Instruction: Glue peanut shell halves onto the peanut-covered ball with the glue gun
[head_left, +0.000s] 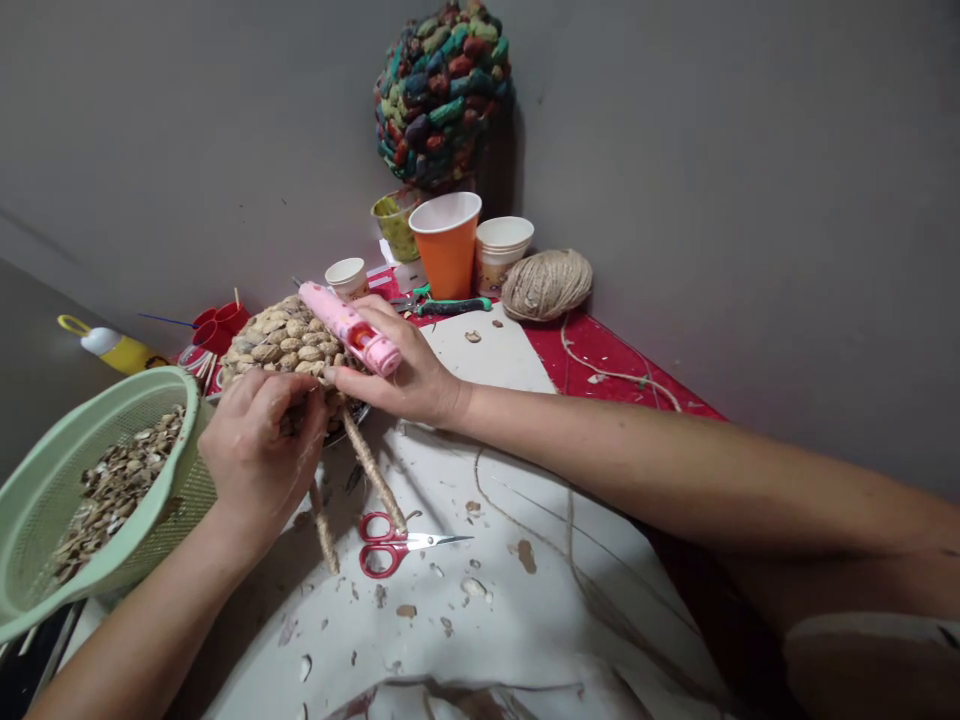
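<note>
My right hand (405, 370) is closed around a pink pen-shaped tool (349, 325) with a thin dark tip and an orange-red slot. Its thumb rests by the edge of a rounded piece covered in peanut shells (289, 340). My left hand (259, 440) pinches at the near lower edge of that piece; what lies between its fingertips is hidden. Two twine-wrapped rods, one on the right (371, 465) and one on the left (323, 530), reach down from the piece. Red-handled scissors (390, 545) lie on the white sheet just below the right rod.
A green colander (184, 390) with broken shells stands left. Behind are an orange cup (446, 255), paper cups (504, 245), pliers (454, 306), a twine ball (547, 284) and a colourful shell-covered ball (446, 95) against the wall. Shell scraps and loose twine lie on the white sheet (540, 610).
</note>
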